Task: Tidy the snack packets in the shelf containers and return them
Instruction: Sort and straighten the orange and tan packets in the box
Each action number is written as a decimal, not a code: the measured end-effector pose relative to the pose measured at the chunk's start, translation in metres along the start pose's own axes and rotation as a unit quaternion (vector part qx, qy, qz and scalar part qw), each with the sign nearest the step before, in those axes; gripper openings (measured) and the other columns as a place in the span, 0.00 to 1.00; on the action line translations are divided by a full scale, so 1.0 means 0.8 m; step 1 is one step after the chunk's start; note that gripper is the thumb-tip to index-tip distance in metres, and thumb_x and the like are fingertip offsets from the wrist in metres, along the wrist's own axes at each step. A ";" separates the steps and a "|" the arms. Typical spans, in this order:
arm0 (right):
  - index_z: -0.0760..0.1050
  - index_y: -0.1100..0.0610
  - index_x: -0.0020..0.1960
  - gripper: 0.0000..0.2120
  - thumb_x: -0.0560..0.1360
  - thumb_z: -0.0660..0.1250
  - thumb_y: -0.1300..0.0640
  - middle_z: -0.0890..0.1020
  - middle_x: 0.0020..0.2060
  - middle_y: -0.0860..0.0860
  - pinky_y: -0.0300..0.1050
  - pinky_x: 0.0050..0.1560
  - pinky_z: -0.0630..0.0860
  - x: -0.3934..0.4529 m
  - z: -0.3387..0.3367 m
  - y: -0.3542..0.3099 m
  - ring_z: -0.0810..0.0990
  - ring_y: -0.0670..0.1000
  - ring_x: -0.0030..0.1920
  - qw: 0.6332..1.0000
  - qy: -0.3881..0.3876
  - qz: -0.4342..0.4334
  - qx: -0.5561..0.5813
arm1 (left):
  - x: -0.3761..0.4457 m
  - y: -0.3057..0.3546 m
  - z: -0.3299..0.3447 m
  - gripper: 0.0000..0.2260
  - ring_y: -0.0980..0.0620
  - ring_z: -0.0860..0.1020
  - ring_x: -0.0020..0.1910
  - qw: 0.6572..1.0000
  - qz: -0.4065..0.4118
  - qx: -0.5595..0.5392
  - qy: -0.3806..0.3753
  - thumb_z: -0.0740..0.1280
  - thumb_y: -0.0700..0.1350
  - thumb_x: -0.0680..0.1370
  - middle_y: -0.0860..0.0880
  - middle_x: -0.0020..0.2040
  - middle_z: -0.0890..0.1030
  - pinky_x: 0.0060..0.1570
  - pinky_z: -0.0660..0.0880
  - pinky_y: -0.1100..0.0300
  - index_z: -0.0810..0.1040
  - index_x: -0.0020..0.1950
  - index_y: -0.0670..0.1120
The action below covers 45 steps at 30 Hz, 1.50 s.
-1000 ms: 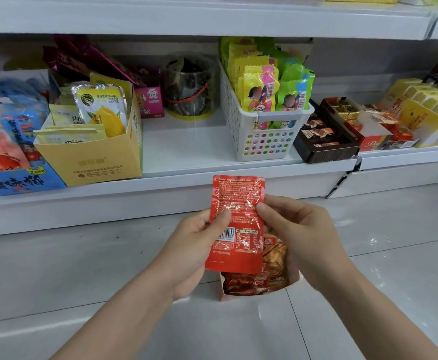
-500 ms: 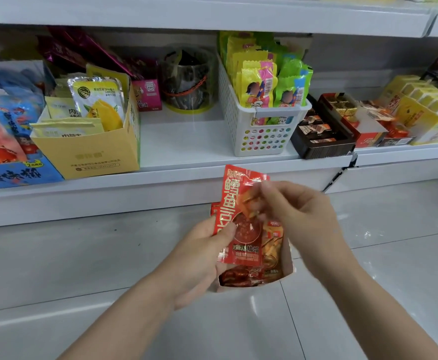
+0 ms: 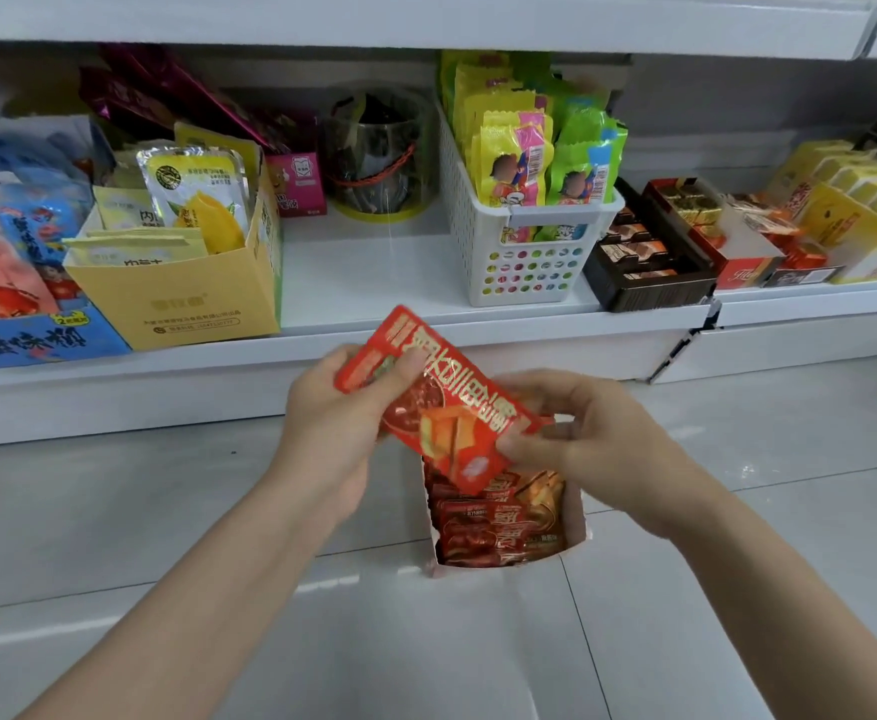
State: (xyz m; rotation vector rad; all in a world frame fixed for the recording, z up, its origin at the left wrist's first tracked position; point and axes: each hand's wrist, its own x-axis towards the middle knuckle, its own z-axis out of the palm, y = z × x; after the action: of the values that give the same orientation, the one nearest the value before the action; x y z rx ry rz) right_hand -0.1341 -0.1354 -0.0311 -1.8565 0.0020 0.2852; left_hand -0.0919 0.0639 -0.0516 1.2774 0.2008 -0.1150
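Observation:
A red snack packet (image 3: 441, 402) is held tilted, printed front up, above a small white cardboard box (image 3: 579, 522) that stands on the floor tiles below the shelf. My left hand (image 3: 332, 433) grips the packet's upper left end with the thumb on top. At the packet's lower right edge my right hand (image 3: 576, 439) pinches it. Several more red and brown packets (image 3: 498, 527) stand inside the box, partly hidden behind the held packet.
A white shelf (image 3: 374, 272) carries a yellow carton of lemon-print packets (image 3: 181, 293), a white perforated basket (image 3: 524, 252) of yellow and green packets, a clear round tub (image 3: 374, 158), dark chocolate trays (image 3: 644, 257) and blue bags (image 3: 15, 283) at left. Grey floor tiles lie below.
The packet was upright with its back facing me; both hands have turned it over so its front shows, and it now lies tilted lower, closer over the box.

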 end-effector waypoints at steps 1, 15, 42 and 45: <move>0.81 0.41 0.54 0.13 0.73 0.75 0.55 0.86 0.47 0.41 0.46 0.49 0.83 0.001 0.004 0.000 0.85 0.45 0.49 0.999 -0.010 -0.009 -0.035 | 0.006 0.005 0.007 0.13 0.53 0.84 0.38 0.998 0.041 0.042 0.006 0.79 0.47 0.64 0.50 0.39 0.86 0.37 0.80 0.60 0.80 0.44 0.48; 0.73 0.42 0.46 0.11 0.76 0.72 0.56 0.84 0.45 0.42 0.42 0.38 0.80 0.020 -0.043 0.074 0.84 0.42 0.40 0.947 0.292 0.015 -0.137 | 0.039 -0.082 -0.004 0.18 0.58 0.73 0.66 0.844 0.076 0.478 -0.229 0.61 0.52 0.83 0.54 0.70 0.74 0.67 0.69 0.60 0.71 0.72 0.51; 0.85 0.47 0.53 0.07 0.76 0.71 0.50 0.85 0.46 0.40 0.24 0.45 0.72 0.093 0.020 0.060 0.78 0.36 0.41 0.934 -0.015 -0.010 -0.357 | 0.003 -0.119 -0.062 0.12 0.64 0.68 0.59 0.843 0.183 0.473 -0.181 0.65 0.58 0.77 0.60 0.53 0.69 0.56 0.62 0.76 0.85 0.51 0.54; 0.85 0.47 0.56 0.09 0.78 0.70 0.50 0.86 0.51 0.43 0.32 0.52 0.74 0.090 0.027 0.078 0.80 0.42 0.49 0.914 -0.052 0.015 -0.401 | 0.004 -0.118 -0.064 0.14 0.67 0.55 0.70 0.821 0.208 0.498 -0.186 0.62 0.61 0.77 0.61 0.67 0.62 0.65 0.54 0.74 0.84 0.50 0.57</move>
State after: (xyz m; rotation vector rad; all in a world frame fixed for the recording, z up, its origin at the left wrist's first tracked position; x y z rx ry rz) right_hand -0.0779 -0.1234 -0.1099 -2.6580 -0.1859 0.4493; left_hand -0.1115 0.0860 -0.1549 2.2774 -0.5654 -0.0893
